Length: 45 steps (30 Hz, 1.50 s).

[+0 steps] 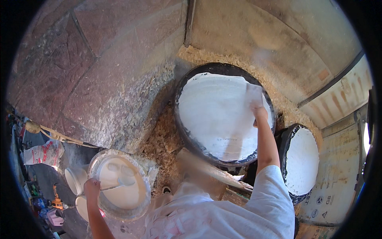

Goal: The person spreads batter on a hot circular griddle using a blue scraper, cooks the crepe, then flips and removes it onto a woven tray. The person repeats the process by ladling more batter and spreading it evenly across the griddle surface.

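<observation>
My left hand [92,188] grips the thin handle of a ladle [126,179], whose bowl lies at the surface of a pale, creamy liquid [119,197]. A wide, crusted bucket [145,206] holds that liquid. Farther right, my right hand [259,111] is closed around a flat, board-like spreader [254,93], blurred at its edges. The spreader is over the right side of a large round black pan [194,151]. A thin white layer of batter [215,110] covers most of the pan, with ragged edges near its rim.
A second black pan [283,158] with a white layer [303,161] stands at right. Flaky residue [167,134] lies around the large pan, beside stained wall panels [280,44]. White buckets [74,179], an orange power drill [57,201] and a plastic bag [44,155] are at left.
</observation>
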{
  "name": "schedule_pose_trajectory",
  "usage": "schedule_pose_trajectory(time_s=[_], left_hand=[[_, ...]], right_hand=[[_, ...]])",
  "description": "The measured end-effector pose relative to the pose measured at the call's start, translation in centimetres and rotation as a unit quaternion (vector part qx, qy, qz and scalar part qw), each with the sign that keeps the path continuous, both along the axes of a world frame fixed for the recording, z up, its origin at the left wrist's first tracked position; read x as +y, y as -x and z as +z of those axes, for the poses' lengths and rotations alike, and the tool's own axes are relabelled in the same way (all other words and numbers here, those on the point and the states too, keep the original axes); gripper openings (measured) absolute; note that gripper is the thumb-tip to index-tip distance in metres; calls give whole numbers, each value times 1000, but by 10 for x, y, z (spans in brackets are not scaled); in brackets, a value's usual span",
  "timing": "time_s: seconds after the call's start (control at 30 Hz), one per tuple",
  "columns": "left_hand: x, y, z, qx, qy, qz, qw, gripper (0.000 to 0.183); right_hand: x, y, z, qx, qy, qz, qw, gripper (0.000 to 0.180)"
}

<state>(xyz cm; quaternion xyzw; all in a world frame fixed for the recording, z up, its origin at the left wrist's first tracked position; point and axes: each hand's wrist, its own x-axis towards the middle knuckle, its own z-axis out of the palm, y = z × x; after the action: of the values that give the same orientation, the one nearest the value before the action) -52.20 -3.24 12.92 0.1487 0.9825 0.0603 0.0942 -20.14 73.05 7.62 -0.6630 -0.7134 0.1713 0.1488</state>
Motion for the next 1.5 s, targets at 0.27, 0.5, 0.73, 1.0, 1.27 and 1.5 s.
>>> schedule_pose_trajectory(time_s=[0.27, 0.5, 0.73, 1.0, 1.27, 1.5], left_hand=[[10, -3, 5, -37, -40, 27, 998, 15], [33, -2, 6, -2, 2, 25, 1000, 14], [24, 0, 8, -29, 2, 38, 999, 13], [11, -8, 9, -35, -26, 45, 998, 15], [26, -4, 12, -31, 6, 26, 999, 14], [36, -4, 13, -43, 6, 69, 997, 13]], right_hand=[[-14, 48, 10, 360, 246, -74, 897, 49], [-99, 136, 24, 51, 118, 334, 934, 42], [-64, 128, 31, -96, 39, 215, 971, 38], [21, 26, 20, 45, 135, -41, 989, 52], [-13, 119, 12, 190, 212, 84, 955, 52], [-38, 150, 29, -63, 111, 233, 964, 59]])
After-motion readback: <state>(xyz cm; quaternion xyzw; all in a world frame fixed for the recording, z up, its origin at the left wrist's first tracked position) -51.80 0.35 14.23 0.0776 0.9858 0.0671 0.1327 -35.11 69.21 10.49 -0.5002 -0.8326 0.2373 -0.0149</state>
